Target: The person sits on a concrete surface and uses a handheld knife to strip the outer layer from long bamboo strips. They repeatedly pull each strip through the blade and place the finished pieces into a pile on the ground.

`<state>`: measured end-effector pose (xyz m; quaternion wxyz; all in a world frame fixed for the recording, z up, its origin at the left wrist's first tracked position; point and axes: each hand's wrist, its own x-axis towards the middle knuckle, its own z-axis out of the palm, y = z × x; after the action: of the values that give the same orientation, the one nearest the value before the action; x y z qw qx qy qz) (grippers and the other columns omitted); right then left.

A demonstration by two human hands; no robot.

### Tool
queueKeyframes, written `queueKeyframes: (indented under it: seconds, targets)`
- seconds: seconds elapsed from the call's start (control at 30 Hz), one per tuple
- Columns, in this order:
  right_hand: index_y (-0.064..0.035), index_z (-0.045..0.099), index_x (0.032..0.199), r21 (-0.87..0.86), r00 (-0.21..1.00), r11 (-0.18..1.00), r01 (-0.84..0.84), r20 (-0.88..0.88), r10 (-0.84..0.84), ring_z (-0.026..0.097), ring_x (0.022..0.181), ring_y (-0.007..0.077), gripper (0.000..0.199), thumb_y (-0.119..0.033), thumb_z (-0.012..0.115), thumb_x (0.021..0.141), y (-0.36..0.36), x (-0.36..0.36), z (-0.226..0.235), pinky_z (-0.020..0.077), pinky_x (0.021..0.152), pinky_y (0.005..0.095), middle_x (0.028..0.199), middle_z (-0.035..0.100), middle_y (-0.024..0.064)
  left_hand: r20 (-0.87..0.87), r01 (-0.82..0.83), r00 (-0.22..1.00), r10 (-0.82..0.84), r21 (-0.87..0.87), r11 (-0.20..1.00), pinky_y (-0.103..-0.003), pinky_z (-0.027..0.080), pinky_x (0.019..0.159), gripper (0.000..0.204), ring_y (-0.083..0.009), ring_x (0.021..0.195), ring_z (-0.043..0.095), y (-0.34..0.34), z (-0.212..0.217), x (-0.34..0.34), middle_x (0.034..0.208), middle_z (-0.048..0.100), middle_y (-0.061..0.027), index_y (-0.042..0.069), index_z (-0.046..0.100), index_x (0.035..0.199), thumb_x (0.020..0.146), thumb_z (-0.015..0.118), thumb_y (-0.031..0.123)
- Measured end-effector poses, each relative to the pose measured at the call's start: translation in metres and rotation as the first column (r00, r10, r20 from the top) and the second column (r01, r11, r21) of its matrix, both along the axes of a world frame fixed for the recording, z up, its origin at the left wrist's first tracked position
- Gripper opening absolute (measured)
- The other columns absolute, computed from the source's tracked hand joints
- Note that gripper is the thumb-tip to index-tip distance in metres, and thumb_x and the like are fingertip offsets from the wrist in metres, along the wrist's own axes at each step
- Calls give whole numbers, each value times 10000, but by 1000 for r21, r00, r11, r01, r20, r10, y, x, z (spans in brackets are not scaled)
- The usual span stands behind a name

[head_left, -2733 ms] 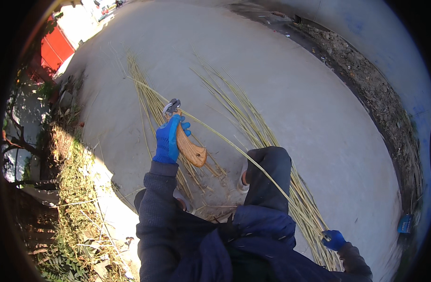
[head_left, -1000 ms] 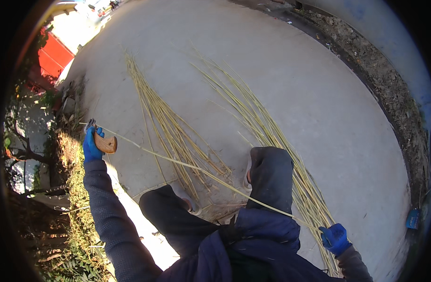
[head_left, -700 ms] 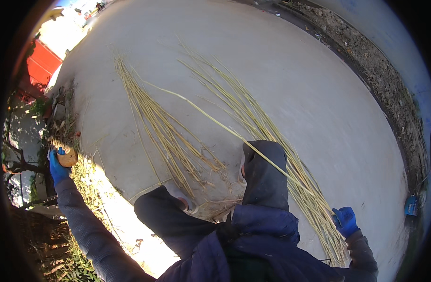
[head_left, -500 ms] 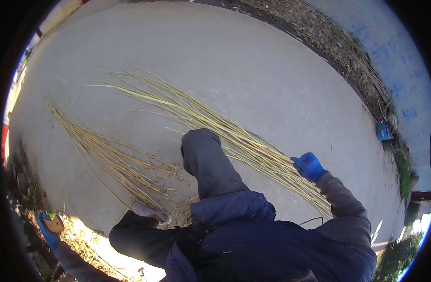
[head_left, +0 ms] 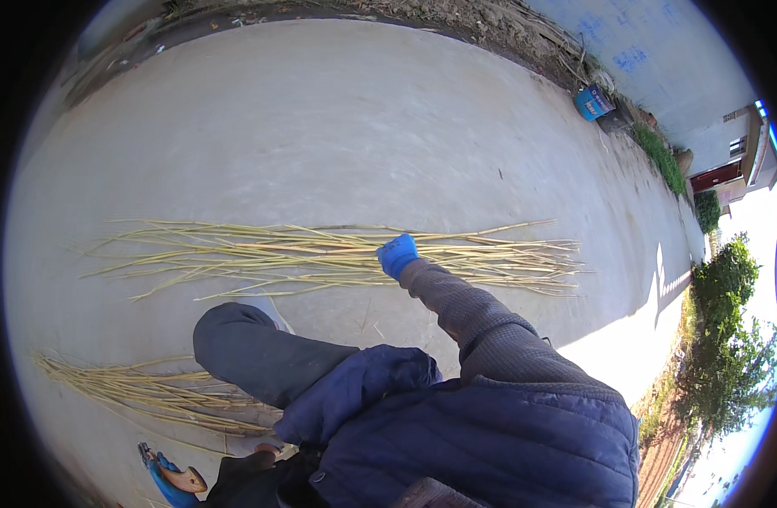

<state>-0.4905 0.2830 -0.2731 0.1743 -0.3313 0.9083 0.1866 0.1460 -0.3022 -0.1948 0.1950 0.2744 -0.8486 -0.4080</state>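
My right hand (head_left: 397, 254), in a blue glove, reaches forward and rests on a long row of thin yellow-green stalks (head_left: 320, 254) lying across the concrete. Its fingers curl down into the stalks, and I cannot see whether they grip one. My left hand (head_left: 161, 481), also gloved in blue, is low at the bottom left edge, shut on a wooden-handled cutting tool (head_left: 188, 479). A second pile of the same stalks (head_left: 134, 391) lies just above that hand. My bent knee (head_left: 244, 347) in dark trousers sits between the two piles.
Pale concrete ground (head_left: 363, 135) spreads all around. A blue bucket (head_left: 593, 102) stands at the far right by a blue wall (head_left: 659, 51). Green bushes (head_left: 727, 339) and a strip of dirt border the right side.
The view has swung to the right. My left hand with the tool dropped from in front of me to the lower left. My right hand moved up onto the far row of stalks.
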Motion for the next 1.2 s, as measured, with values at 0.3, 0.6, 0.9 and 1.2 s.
queueKeyframes:
  seconds: [0.3,0.6,0.9,1.2]
  targets:
    - [-204,760,865,-38,997,996,-74,-21,74,730,827,252,214,-252,553,890,-22,1,-43,511,674,420,849,753,54,89,-457,844,529,636,622,-387,391,1041,618,-197,1210,521,83,73,-70,1353,574,-81,44,502,1430,985,569,466]
    - [-91,541,1371,-406,984,896,-177,-62,166,646,1109,299,570,-466,529,942,-210,-21,69,455,972,464,1243,658,163,20,-483,780,625,655,582,-278,541,656,393,-158,696,636,146,140,-143,878,675,-105,-22,610,1192,974,653,302]
    - [-29,568,1356,-693,55,704,155,718,694,654,1036,174,469,-338,588,1004,-430,193,216,526,914,334,1147,685,124,55,-322,917,395,687,652,-291,563,642,274,-157,696,679,166,160,-148,876,719,-125,-38,592,1127,980,618,191]
    - [27,565,1334,-333,-314,930,155,876,366,670,1040,226,443,-250,623,993,-460,281,154,538,944,369,1224,658,158,191,-329,933,305,796,509,-293,563,667,310,-159,742,688,148,133,-108,857,703,-102,-19,602,1133,957,642,233]
